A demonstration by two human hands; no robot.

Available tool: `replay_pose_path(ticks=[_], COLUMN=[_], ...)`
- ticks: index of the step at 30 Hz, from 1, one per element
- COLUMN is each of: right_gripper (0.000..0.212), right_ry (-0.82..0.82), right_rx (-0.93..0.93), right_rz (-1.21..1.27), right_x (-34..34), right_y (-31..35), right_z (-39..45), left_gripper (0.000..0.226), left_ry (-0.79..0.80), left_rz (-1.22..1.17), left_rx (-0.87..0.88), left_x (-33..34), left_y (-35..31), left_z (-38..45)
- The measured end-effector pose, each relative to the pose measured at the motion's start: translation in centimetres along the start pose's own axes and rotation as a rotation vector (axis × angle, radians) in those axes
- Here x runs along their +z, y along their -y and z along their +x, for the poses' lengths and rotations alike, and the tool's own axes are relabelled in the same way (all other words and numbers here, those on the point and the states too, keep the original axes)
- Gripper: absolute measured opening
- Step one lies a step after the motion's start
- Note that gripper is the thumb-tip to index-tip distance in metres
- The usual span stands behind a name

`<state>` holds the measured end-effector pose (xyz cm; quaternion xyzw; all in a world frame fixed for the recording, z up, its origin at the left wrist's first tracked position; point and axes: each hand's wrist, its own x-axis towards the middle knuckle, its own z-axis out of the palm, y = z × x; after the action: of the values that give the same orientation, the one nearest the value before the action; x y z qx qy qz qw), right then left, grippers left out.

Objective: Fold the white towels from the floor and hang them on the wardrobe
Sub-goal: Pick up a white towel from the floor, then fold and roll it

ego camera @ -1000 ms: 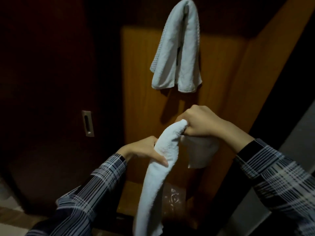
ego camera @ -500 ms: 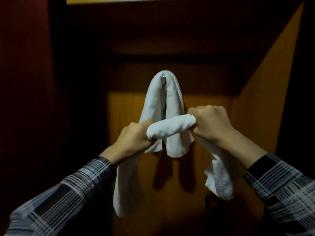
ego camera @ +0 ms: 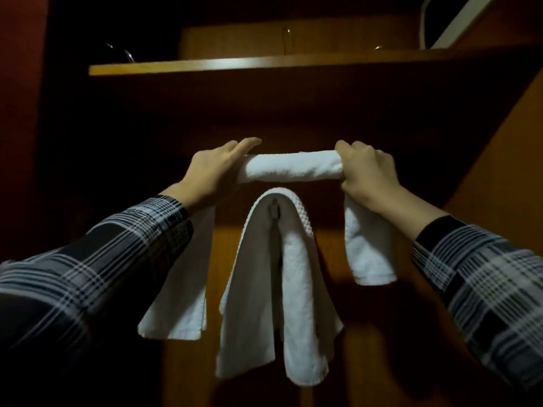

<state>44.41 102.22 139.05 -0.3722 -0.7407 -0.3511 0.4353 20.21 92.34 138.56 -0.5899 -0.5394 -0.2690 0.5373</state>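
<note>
The towel is held level, long axis left to right, directly above the hung towel on the hook. It is gripped by the right hand; the left hand holds its other end, index finger extended.

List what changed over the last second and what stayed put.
Both hands lifted the held towel from below the hanging towel to above it and spread apart, stretching it level. The left hand shifted from its side to one end; the right hand kept gripping. The hanging towel stayed on its hook.
</note>
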Motion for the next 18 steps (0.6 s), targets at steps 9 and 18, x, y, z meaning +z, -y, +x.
replay_pose_path(ticks=[9,18], right_gripper=[0.036,0.061], right_ry=[0.181,0.358], right_rx=[0.092,0.115], right_rz=[-0.067,-0.144], right_x=[8.9,18.6], right_y=[-1.8,-3.7], right_z=[5.8,9.2], left_gripper=[0.059,0.072], left_ry=[0.110,0.012], left_rz=[0.109,-0.031], left_rx=[-0.123,-0.037], left_x=[9.5,18.6], left_y=[3.0,5.6], left_z=[5.8,4.7])
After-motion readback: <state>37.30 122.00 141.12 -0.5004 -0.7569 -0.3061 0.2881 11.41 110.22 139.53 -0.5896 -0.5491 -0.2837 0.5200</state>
